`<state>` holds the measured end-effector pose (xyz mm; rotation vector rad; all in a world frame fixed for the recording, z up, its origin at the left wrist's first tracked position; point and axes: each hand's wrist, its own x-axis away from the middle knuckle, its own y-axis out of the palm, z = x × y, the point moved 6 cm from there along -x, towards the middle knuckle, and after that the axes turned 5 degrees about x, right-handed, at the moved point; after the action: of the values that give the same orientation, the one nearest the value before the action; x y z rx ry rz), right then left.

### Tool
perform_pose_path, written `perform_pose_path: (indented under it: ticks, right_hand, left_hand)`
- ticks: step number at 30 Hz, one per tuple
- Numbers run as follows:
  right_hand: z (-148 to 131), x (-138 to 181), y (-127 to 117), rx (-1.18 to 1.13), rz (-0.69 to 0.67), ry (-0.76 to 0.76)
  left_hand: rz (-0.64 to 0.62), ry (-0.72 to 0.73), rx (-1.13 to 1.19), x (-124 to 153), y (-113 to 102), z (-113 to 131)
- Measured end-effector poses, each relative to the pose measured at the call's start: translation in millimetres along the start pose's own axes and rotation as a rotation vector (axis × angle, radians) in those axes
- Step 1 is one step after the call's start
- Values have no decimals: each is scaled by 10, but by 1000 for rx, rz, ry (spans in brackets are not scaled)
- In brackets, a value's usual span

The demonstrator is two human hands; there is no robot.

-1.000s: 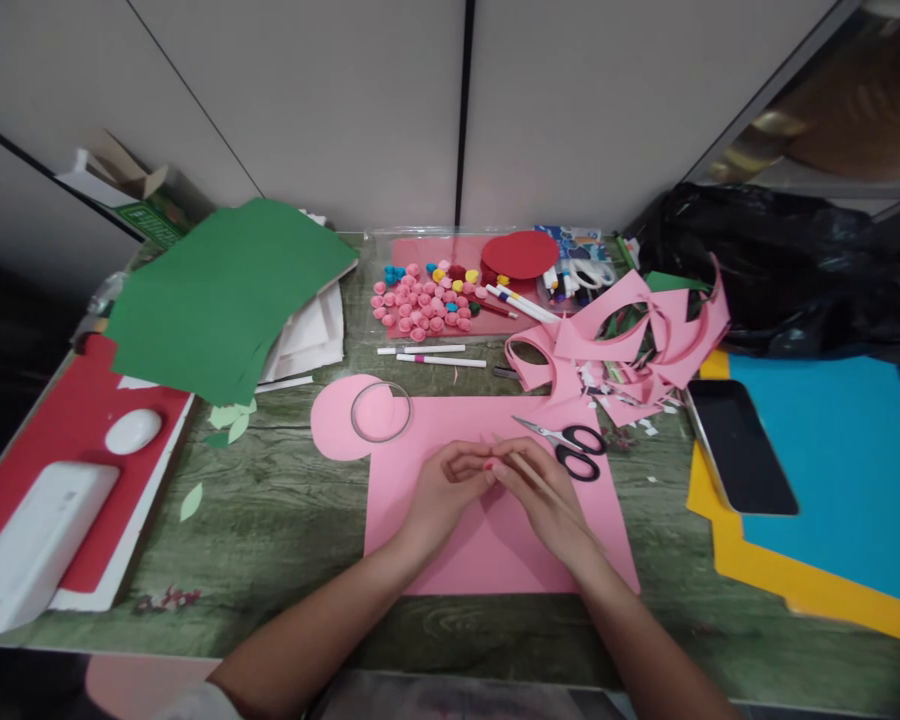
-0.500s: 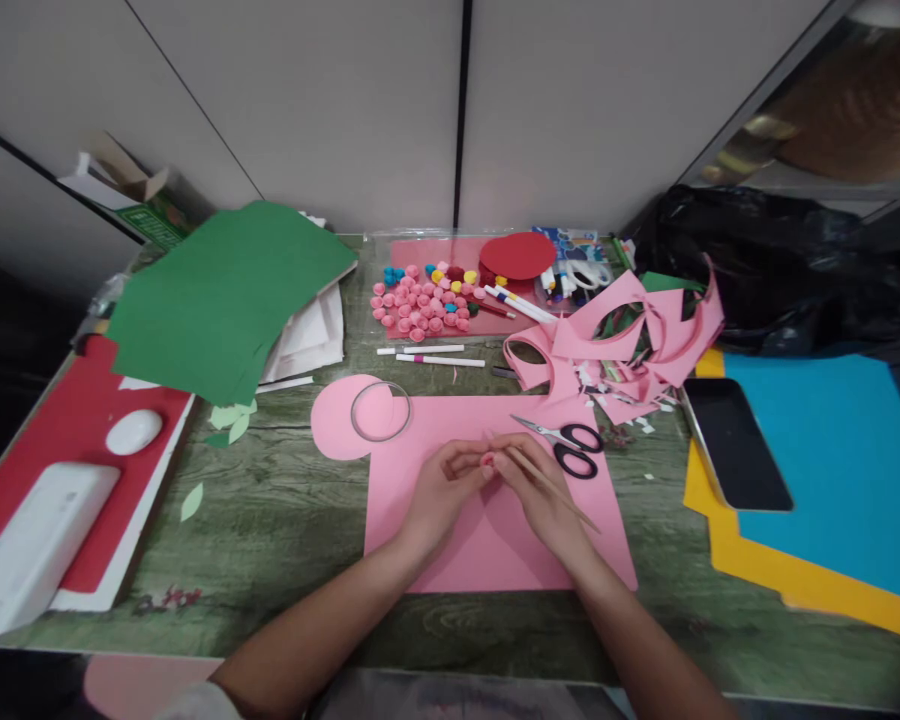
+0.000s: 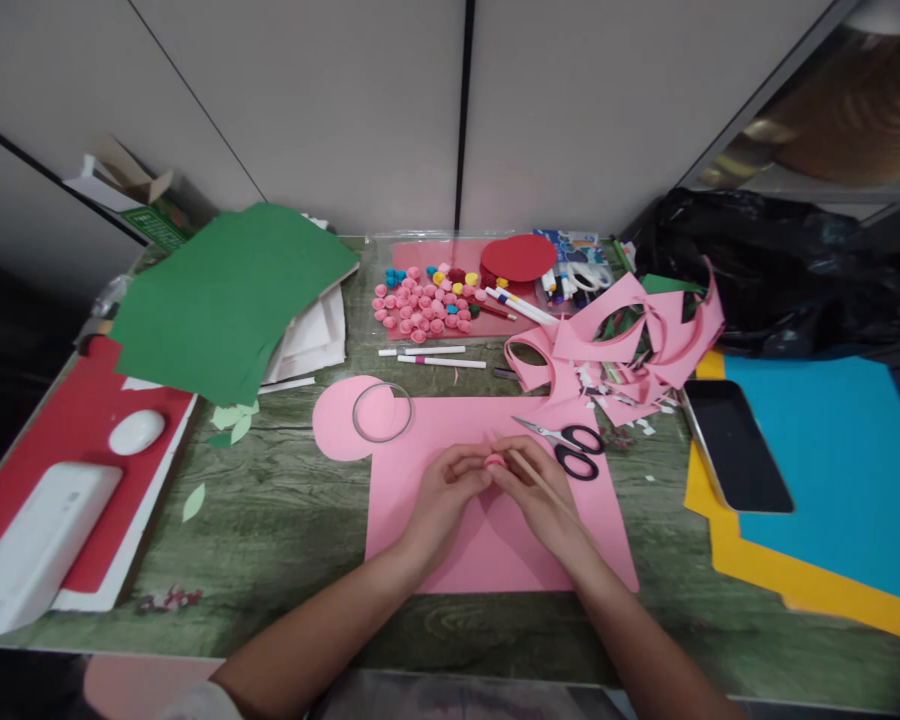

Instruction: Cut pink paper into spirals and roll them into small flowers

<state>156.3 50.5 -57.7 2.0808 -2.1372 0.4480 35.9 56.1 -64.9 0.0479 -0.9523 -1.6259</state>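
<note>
Over the pink sheet (image 3: pixel 450 570), my two hands meet fingertip to fingertip around a small rolled pink paper flower (image 3: pixel 495 461). My left hand (image 3: pixel 450 492) pinches it from the left. From the other side, the fingers of my right hand (image 3: pixel 538 492) close on the flower too, with a thin wooden stick (image 3: pixel 534 474) lying across that hand. Scissors (image 3: pixel 570 445) with black handles rest on the sheet just beyond my right hand. A thin ring (image 3: pixel 355 414) lies across the sheet's corner and a pink paper disc (image 3: pixel 333 425).
A clear tray (image 3: pixel 379 255) at the back holds several rolled paper flowers (image 3: pixel 420 305). Pink scraps (image 3: pixel 600 335) are heaped behind the scissors. A phone (image 3: pixel 739 445) lies on blue and yellow sheets at right; green sheets (image 3: pixel 217 300) and a white mouse (image 3: pixel 136 432) are at left.
The rolled pink flower has turned between my fingertips and now shows its side rather than its open coil. My right thumb has shifted slightly; the stick stays in that hand.
</note>
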Motion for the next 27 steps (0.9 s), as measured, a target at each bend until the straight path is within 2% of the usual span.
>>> perform_pose_path:
  ticks: [21, 27]
  right_hand:
    - [-27, 22, -25, -81, -27, -20]
    - [14, -8, -14, -93, 2, -1]
  left_hand:
    - [9, -9, 56, 38, 3, -12]
    - [-17, -44, 160, 18, 26, 2]
